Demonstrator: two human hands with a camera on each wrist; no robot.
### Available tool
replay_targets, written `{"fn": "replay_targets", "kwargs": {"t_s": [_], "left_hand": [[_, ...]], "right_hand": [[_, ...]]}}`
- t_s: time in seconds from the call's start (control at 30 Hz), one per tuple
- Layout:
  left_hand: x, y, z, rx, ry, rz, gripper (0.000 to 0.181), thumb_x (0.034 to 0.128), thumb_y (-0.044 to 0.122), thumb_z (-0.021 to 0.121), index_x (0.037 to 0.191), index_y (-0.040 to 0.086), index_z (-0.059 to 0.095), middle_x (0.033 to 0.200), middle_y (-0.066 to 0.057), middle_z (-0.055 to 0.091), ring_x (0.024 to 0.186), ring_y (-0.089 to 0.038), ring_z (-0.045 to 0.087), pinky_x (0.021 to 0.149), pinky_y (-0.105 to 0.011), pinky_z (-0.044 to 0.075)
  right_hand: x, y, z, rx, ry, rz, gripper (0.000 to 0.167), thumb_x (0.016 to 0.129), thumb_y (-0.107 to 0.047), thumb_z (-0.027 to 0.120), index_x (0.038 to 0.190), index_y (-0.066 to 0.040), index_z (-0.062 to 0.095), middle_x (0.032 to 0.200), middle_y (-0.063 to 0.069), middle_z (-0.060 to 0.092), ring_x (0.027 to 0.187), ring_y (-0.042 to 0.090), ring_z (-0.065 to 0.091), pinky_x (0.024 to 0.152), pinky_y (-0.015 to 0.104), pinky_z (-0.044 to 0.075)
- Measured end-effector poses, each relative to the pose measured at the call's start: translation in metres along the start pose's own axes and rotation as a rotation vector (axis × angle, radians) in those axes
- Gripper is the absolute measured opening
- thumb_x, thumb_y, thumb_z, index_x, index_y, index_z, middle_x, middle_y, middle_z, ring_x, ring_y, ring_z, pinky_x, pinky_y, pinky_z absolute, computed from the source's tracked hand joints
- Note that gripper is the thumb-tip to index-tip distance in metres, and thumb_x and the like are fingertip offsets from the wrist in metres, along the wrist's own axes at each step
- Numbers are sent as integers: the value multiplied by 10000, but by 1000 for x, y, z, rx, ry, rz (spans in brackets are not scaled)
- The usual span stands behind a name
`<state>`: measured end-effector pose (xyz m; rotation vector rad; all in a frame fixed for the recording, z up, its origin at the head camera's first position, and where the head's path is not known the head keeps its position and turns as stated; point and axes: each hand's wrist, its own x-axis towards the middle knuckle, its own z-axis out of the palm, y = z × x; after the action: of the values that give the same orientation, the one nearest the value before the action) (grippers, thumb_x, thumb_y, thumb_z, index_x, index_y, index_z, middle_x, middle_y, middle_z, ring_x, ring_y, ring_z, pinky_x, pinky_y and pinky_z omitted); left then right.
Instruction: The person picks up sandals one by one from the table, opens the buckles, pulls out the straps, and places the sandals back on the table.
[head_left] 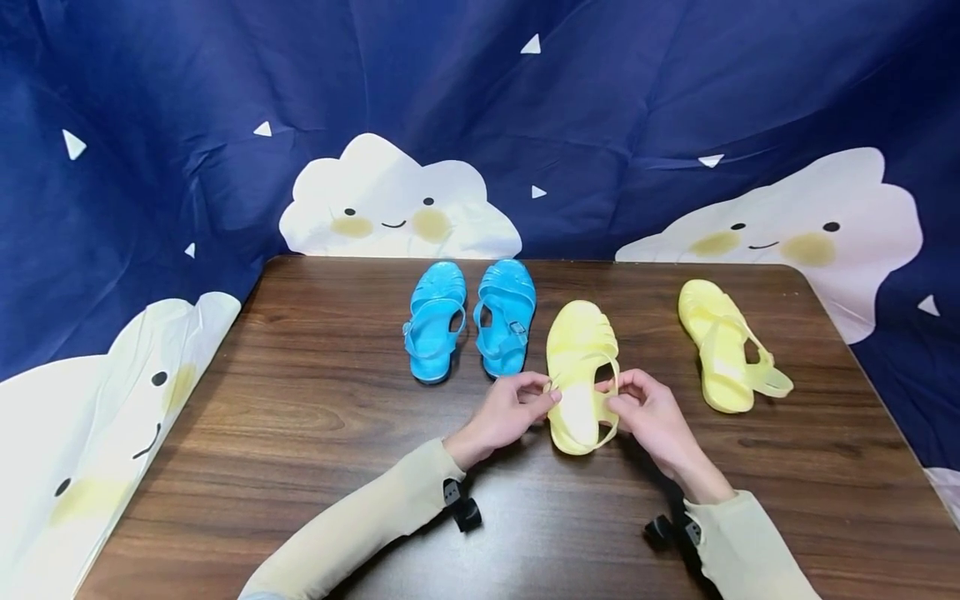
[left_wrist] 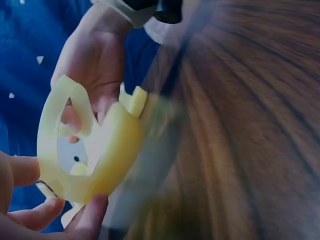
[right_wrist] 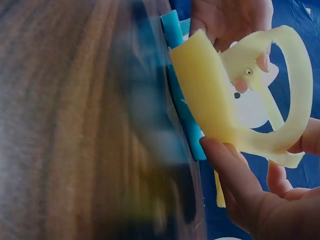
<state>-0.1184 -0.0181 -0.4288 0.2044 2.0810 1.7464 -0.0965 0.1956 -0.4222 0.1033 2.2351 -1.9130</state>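
Observation:
A yellow jelly sandal (head_left: 581,337) is between my two hands, toe pointing away from me. My left hand (head_left: 502,418) pinches its left side near the ankle strap, where a small metal buckle (left_wrist: 47,189) shows in the left wrist view. On the other side, my right hand (head_left: 660,423) grips the strap and sole edge between thumb and fingers. The heel strap (right_wrist: 300,75) loops up in the right wrist view. Whether the sole touches the table, I cannot tell. The second yellow sandal (head_left: 723,367) lies apart at the right, its strap splayed outward.
Two blue sandals (head_left: 437,312) stand side by side at the table's back, left of the held one, toes away. The brown wooden table (head_left: 300,400) ends at a dark blue cloth (head_left: 585,108) printed with white clouds.

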Motion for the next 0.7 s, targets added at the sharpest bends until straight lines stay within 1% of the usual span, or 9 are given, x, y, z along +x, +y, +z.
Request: {"fn": "replay_targets", "kwargs": {"t_s": [0.07,0.17,0.33,0.47,0.63,0.7], "left_hand": [[-4,-2,-1,35,-3,16,318,939,203,633,1178,-7,622,1007,-194,714,878,-350,696,807,-461,562],[-8,-5,-1,49,-12,26,314,939,195,631,1168,-19,619,986,-205,715,874,-399,688,785,-477,561],[-12,-8,-3,72,-25,15,331,943,216,626,1165,-29,613,980,-195,711,862,-381,690,775,-470,562],[-16,-9,-5,108,-35,1,355,946,251,622,1172,-22,611,1002,-164,701,864,-340,693,766,-427,565],[-20,-10,-8,132,-54,-19,343,953,293,609,1156,17,619,983,-121,707,846,-322,694,684,-408,566],[-22,-11,-9,140,-59,-20,335,955,300,605,1144,25,621,970,-107,710,837,-317,697,652,-370,564]], "right_hand": [[-2,1,1,-10,-11,9,188,888,23,521,1060,89,488,1003,-7,657,837,13,613,701,225,567],[-5,4,2,-20,-25,8,196,888,25,518,1066,101,486,1026,41,657,846,9,616,699,220,563],[-9,7,5,-30,-41,2,184,882,34,521,1050,103,489,1043,96,657,860,0,618,704,216,555],[-11,7,7,-32,-55,10,167,878,31,527,1029,88,484,1062,133,652,868,3,616,714,216,551],[-12,6,8,-63,-66,8,157,877,23,544,1015,76,489,1096,190,648,881,-2,615,721,205,541],[-13,6,9,-78,-70,-3,157,874,27,550,1011,79,494,1103,210,648,874,-9,609,713,197,531]]}}
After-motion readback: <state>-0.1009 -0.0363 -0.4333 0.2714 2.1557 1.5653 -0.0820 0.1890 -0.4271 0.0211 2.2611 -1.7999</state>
